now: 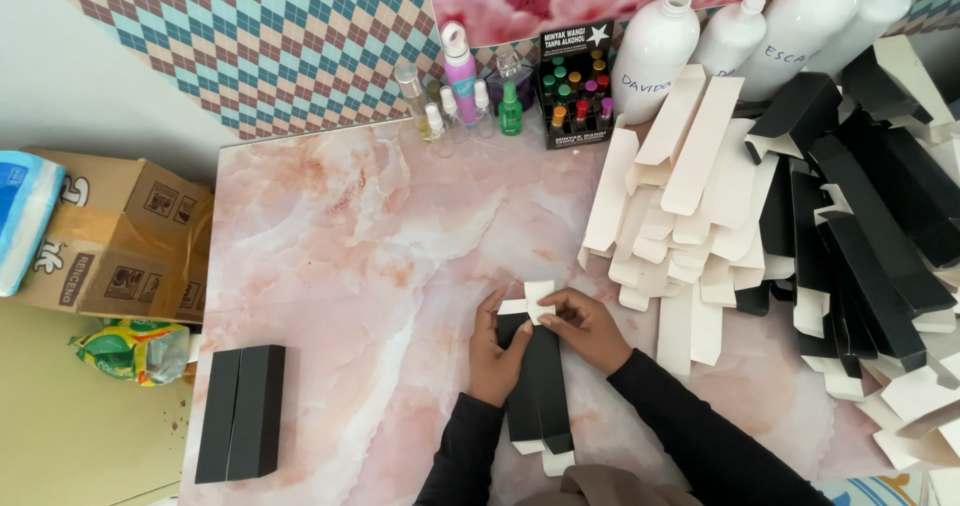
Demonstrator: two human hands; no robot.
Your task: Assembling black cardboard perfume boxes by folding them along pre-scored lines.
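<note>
Two bare hands, the left hand (pixel 495 351) and the right hand (pixel 588 328), emerge from long, close-fitting black fabric sleeves (pixel 700 431) ending at the wrists. Below the sleeves, a fold of taupe cloth garment (pixel 610 486) shows.

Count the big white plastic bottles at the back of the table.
4, standing in a row at the back right: first bottle, open-topped, leftmost; second bottle; third bottle; fourth bottle, rightmost. More may be hidden beyond the frame's top edge.
</note>
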